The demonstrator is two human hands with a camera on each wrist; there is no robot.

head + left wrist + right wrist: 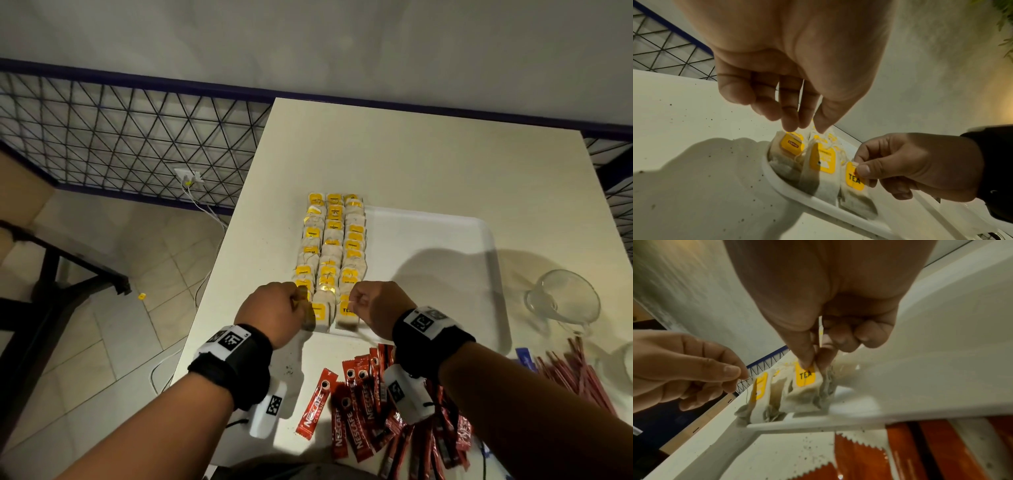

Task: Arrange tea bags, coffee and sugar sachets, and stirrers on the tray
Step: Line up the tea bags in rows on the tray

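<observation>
On the white worktop [411, 164], a white tray [479, 240] carries three rows of tea bags [330, 246] along its left side. The right hand [373, 305] pinches the "TEA"-tagged bag [854, 177] at the near end, apparently to seat it in line. The left hand [274, 308] nips the neighbouring bag's top, fingers [789, 113] drawn together; coffee sachets [356, 411] and stirrers [575, 370] wait off the tray.

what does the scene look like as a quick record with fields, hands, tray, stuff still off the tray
left hand: fingertips at the near tea bag of the left row, grip unclear
right hand: pinches the TEA tag of the near right tea bag
tray: white, three rows of tea bags along its left side
coffee sachets: red, loose on the table, off the tray
stirrers: red, on the table at right
glass cup: right of the tray
</observation>
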